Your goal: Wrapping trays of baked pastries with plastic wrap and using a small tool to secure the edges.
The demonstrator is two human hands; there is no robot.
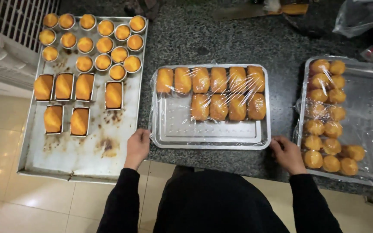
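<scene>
Steel tray wrapped in clear film, lying on the dark table between both hands. Left hand grips the near left corner of the tray, fingers curled on the film; right hand clasps the near right corner. Ten loaves sit under the film (far side from the hands). Left of the left hand: baking sheet with moulded cakes. Right of the right hand: second tray of buns.

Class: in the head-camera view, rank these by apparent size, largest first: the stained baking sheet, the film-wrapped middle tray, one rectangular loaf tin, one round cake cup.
1. Stained grey metal baking sheet
2. Film-wrapped silver rectangular tray
3. Rectangular metal loaf tin
4. Round metal cake cup

All rest at about counter level, so the order looks reliable.
</scene>
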